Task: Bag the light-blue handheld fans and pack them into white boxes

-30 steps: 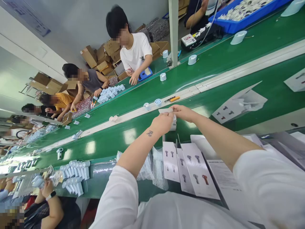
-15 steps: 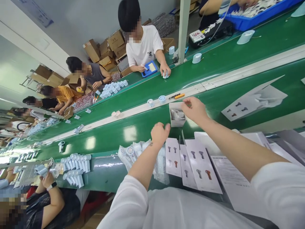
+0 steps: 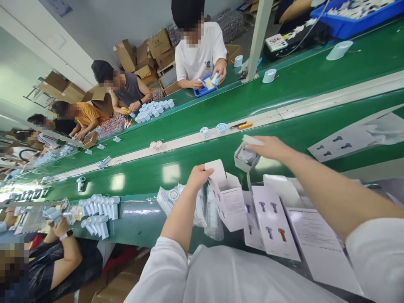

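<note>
My left hand (image 3: 199, 176) is closed on the top flap of a white printed carton (image 3: 232, 206), whose upper end stands open. My right hand (image 3: 268, 147) grips the raised flap of a small open white box (image 3: 246, 162). Something wrapped in clear plastic (image 3: 248, 155) lies inside that box. The box is tilted over the green belt, just right of the carton and apart from it. More printed cartons (image 3: 274, 223) with fan pictures lie in front of me. Left of them are bagged light-blue handheld fans (image 3: 176, 200), partly hidden by my left forearm.
A white rail (image 3: 189, 141) divides the belts; two round blue parts (image 3: 221, 128) and orange-handled cutters (image 3: 245, 125) rest on it. Another printed carton (image 3: 344, 145) lies on the belt at right. Blue fan bodies (image 3: 101, 210) stand at left. Co-workers sit along the far side and at lower left.
My left hand has moved down and taken hold of a carton, lifting and opening its end. My right hand has tilted the small box and shifted it slightly right.
</note>
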Action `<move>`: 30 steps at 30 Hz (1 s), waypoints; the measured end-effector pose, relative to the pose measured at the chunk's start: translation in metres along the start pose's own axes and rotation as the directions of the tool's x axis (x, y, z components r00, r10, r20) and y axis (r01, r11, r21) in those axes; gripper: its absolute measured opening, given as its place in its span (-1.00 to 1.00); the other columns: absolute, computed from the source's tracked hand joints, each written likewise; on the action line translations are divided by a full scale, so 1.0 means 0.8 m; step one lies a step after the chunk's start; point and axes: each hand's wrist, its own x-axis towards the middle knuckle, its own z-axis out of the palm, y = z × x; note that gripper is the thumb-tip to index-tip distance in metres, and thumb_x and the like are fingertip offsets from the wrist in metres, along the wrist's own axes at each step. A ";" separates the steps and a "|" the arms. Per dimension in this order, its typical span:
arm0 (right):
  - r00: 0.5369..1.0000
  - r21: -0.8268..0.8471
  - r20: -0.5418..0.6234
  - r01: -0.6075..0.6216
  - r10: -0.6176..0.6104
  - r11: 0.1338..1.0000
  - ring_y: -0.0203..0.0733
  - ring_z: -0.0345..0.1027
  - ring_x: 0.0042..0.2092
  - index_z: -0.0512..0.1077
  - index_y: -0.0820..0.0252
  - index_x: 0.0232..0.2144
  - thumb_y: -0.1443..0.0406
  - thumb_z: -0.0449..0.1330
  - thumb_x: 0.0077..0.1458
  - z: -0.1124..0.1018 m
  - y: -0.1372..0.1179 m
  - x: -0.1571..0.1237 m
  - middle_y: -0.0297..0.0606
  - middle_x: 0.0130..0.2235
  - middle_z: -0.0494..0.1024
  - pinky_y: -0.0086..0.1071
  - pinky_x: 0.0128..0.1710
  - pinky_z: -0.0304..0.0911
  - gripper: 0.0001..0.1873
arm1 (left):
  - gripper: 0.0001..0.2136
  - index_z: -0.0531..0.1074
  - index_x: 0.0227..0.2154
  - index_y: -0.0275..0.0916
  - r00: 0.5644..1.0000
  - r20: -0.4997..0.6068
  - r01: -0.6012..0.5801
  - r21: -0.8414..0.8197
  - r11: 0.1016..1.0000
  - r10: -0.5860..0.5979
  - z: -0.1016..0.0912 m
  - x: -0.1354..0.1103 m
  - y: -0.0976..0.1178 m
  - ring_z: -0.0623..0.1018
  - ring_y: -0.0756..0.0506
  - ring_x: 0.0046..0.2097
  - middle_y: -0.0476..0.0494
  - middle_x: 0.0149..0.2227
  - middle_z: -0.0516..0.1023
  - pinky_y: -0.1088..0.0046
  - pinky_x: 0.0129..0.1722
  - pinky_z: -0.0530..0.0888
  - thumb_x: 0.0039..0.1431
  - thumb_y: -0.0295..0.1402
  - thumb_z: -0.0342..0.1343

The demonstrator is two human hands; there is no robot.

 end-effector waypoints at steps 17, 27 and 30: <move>0.948 0.341 0.148 0.219 -0.282 0.914 0.05 0.47 0.03 0.45 -0.03 0.08 0.10 0.43 -0.07 -0.023 -0.085 -0.023 -0.14 0.07 0.54 -0.07 -0.06 0.47 -0.37 | -0.66 0.57 -0.37 -0.29 0.949 -0.137 -0.317 -0.393 0.863 0.286 -0.033 -0.028 0.053 0.50 -0.04 -0.34 -0.04 -0.44 0.56 0.46 -0.30 0.45 -0.09 -0.13 0.43; 0.986 0.550 0.070 0.088 -0.151 0.830 -0.05 0.49 -0.25 0.53 0.10 -0.26 0.04 0.31 -0.05 0.032 -0.103 -0.053 -0.26 -0.33 0.61 -0.18 -0.23 0.42 -0.66 | -0.54 0.35 0.07 -0.31 0.968 -0.252 0.062 0.294 0.954 0.015 0.065 -0.085 -0.090 0.46 -0.26 0.13 -0.37 0.06 0.45 0.17 0.14 0.42 0.16 -0.24 0.25; 0.987 0.455 -0.004 0.147 -0.163 0.878 -0.09 0.44 -0.26 0.50 0.11 -0.26 0.02 0.25 0.00 0.063 -0.097 -0.035 -0.26 -0.31 0.59 -0.21 -0.20 0.38 -0.66 | -0.20 0.18 0.28 -0.23 0.991 -0.032 0.119 0.682 0.722 -0.133 0.092 -0.131 -0.173 0.28 -0.42 0.29 -0.46 0.31 0.19 0.04 0.25 0.31 -0.02 -0.28 0.38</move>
